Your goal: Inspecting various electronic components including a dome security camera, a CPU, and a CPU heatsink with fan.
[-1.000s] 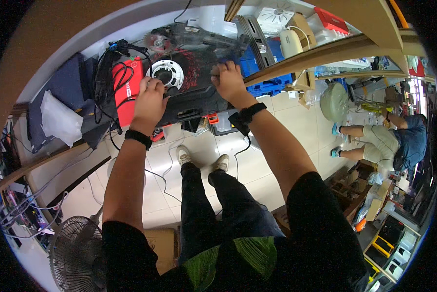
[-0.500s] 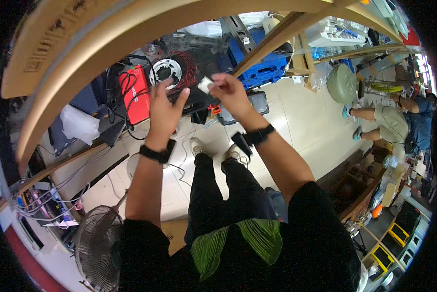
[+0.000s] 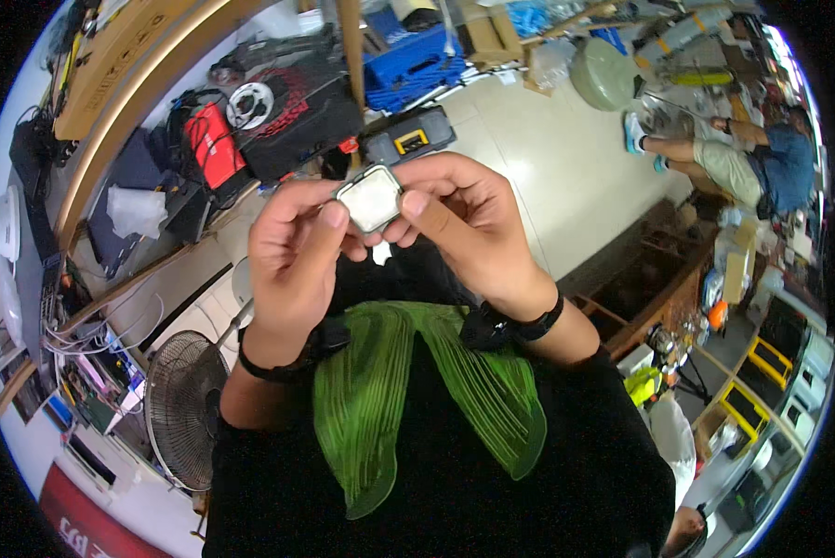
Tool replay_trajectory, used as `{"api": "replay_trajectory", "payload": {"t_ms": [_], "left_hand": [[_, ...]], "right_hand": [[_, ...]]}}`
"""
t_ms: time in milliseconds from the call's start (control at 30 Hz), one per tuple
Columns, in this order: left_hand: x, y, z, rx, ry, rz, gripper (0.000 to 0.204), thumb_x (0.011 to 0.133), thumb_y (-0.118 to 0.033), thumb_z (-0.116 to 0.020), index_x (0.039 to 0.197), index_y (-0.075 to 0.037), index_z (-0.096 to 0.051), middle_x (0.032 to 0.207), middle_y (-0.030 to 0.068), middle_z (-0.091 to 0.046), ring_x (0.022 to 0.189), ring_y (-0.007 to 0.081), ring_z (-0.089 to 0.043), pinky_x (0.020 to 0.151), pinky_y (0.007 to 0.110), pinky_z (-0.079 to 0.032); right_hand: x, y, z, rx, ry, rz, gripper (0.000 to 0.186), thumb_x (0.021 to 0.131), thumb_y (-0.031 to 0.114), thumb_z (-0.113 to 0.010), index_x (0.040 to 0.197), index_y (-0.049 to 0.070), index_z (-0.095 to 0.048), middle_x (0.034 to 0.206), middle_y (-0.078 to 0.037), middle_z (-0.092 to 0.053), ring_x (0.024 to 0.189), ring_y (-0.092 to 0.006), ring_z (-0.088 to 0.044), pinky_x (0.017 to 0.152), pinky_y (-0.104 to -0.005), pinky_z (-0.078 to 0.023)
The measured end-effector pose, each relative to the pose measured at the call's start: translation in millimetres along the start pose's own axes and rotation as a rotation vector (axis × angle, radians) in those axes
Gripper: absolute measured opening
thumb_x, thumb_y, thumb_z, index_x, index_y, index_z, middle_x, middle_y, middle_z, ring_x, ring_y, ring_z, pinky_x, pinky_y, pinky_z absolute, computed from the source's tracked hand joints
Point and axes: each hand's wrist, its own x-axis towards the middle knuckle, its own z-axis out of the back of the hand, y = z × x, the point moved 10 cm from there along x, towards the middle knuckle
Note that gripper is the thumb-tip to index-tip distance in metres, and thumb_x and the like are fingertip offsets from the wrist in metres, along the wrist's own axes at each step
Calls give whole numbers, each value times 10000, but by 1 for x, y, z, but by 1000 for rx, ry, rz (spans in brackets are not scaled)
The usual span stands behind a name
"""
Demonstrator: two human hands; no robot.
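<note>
Close to my chest, both hands hold a small rounded-square piece (image 3: pixel 369 199) with a whitish face and a dark rim. My left hand (image 3: pixel 290 251) is closed on its left edge, the thumb lying along the side. My right hand (image 3: pixel 478 232) pinches the opposite edge between thumb and fingers. The piece is tilted a little, its pale face upward. Its underside is hidden by my fingers. Black bands circle both my wrists.
Beyond my hands lie a red box (image 3: pixel 215 149), a white spool-like ring (image 3: pixel 250 104) on a black case, a grey toolbox (image 3: pixel 406 139) and a blue case (image 3: pixel 417 70). A fan (image 3: pixel 190 409) stands at left. Another person (image 3: pixel 766 167) sits at far right.
The small whitish piece has come from over the cluttered bench toward my chest. My left hand was open and apart from it; now both hands grip it. My view has shifted.
</note>
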Motion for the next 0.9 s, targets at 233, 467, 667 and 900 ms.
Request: {"api": "replay_trajectory", "payload": {"t_ms": [233, 467, 667, 900], "left_hand": [[-25, -31, -81, 64, 257, -14, 186, 923, -76, -532, 1078, 23, -508, 933, 124, -614, 743, 136, -608, 621, 237, -487], [-43, -66, -139, 399, 678, -358, 427, 795, 40, -640, 1196, 23, -492, 1148, 185, -516, 1011, 188, -547, 844, 289, -457], [-49, -75, -146, 21, 711, -266, 576, 683, 99, -725, 1201, 24, -485, 1202, 226, -481, 1075, 241, -544, 856, 309, -492], [-51, -87, -146, -9, 675, -374, 563, 659, 134, -719, 1166, 31, -498, 1159, 243, -479, 1060, 266, -563, 869, 335, -529]], "right_hand": [[-77, 61, 4, 0, -132, 171, 208, 895, 57, -586, 1082, -27, -551, 870, -78, -653, 751, -107, -626, 661, -235, -517], [-137, 137, -7, -765, -294, 926, 186, 753, -52, -657, 915, 25, -609, 937, -172, -649, 785, -267, -654, 645, -312, -526], [-157, 155, -28, -852, -166, 1112, 138, 661, -13, -709, 787, 13, -659, 968, -165, -646, 796, -270, -651, 631, -334, -526], [-154, 158, -25, -795, -169, 1173, 180, 650, 16, -718, 822, 25, -667, 952, -140, -615, 811, -272, -616, 666, -342, -522]]}}
